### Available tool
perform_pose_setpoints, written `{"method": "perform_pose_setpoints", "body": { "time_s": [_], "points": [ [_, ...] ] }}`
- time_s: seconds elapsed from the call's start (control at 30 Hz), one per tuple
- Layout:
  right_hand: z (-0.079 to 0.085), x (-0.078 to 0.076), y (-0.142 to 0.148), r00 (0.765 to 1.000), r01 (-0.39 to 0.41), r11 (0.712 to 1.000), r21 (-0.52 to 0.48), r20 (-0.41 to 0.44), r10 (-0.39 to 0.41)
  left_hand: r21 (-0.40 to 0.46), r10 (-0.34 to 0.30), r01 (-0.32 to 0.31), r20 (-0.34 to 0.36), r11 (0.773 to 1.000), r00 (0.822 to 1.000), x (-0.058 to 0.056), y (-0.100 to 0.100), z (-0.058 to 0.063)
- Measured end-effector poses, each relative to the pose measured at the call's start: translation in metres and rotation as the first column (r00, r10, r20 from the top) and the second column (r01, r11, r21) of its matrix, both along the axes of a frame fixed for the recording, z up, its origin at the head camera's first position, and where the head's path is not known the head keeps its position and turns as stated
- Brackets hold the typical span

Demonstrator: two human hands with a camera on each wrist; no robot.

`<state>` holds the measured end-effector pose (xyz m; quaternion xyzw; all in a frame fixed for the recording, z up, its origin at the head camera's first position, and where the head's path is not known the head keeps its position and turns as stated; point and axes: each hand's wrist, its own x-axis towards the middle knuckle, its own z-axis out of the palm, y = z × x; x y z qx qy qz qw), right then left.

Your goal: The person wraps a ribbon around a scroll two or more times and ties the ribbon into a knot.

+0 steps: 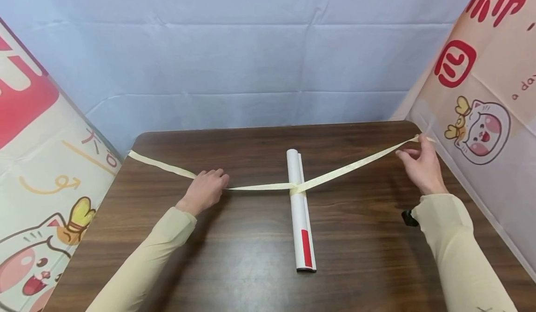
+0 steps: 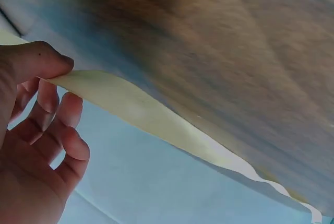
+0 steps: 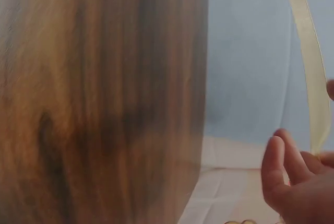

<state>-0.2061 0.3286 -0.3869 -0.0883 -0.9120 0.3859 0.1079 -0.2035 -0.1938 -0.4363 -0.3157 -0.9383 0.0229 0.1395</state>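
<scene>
A pale yellow ribbon [image 1: 349, 166] loops round the middle of a white roll [image 1: 295, 214] that lies lengthwise on the table and has a red patch near its front end. Left of the roll, my left hand [image 1: 205, 188] pinches the ribbon between thumb and fingers; a loose tail runs on to the table's left edge. In the left wrist view the ribbon [image 2: 130, 101] passes under the thumb. Far to the right, my right hand [image 1: 424, 163] pinches the other length, drawn up in a slant from the roll. The right wrist view shows this hand [image 3: 302, 182] only partly.
The brown wooden table [image 1: 251, 237] has rounded far corners. A pale blue cloth [image 1: 234, 60] hangs behind it. Printed cartoon panels, one on the left [image 1: 25, 172] and one on the right [image 1: 494, 93], border the sides. A small black object [image 1: 409, 218] shows at the right wrist.
</scene>
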Motion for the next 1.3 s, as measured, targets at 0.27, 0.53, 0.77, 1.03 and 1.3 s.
{"method": "perform_pose_setpoints", "body": {
  "time_s": [0.27,0.53,0.77,1.03,1.3],
  "points": [
    [-0.017,0.000,0.017,0.989,-0.142,0.986,0.082,0.059,0.138,-0.031,0.042,-0.043,-0.028,0.999,0.999,0.001,-0.025,-0.004],
    [-0.030,-0.001,0.032,0.967,-0.251,0.947,0.203,0.088,0.238,-0.040,0.119,-0.120,-0.017,0.992,0.993,0.008,-0.068,-0.009],
    [-0.037,0.002,0.038,0.960,-0.269,0.931,0.247,0.150,0.238,-0.004,0.209,-0.209,-0.014,0.978,0.978,0.016,-0.100,-0.009],
    [-0.042,0.007,0.039,0.934,-0.287,0.914,0.288,0.296,0.200,0.053,0.333,-0.336,0.064,0.940,0.941,0.019,-0.137,-0.008],
    [-0.051,0.006,0.042,0.934,-0.294,0.898,0.328,0.298,0.197,0.063,0.434,-0.444,0.128,0.894,0.892,0.025,-0.158,-0.007]
  ]
}}
